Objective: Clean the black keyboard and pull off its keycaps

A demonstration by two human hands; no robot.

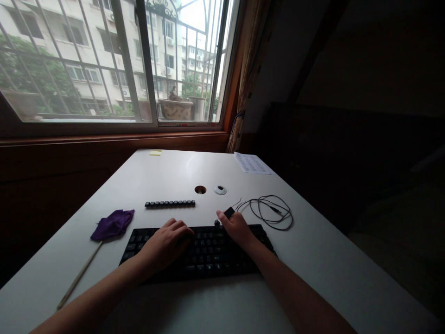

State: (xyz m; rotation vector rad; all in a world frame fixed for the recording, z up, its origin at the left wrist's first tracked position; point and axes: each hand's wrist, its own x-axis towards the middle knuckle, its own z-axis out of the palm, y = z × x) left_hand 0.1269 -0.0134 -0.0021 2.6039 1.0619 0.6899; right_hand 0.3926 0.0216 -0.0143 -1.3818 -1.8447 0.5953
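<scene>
A black keyboard (212, 253) lies on the white desk in front of me. My left hand (170, 241) rests on its left-centre keys, fingers bent and close together. Their tips point down among the keys, and anything between them is hidden. Above the keyboard's back right part, my right hand (238, 227) is closed around the black handle of a keycap puller (229, 212), whose thin wires stick out away from me. A small black keycap (217, 223) shows just beside the right thumb, at the back edge. Behind the keyboard stands a straight row of black keycaps (170, 203).
A coiled black cable (271, 212) lies right of the keyboard. On the left is a stick with a purple cloth (113, 224). Farther back are a round desk hole (200, 189), its white cover (220, 189), a printed sheet (252, 163) and yellow notes (155, 152).
</scene>
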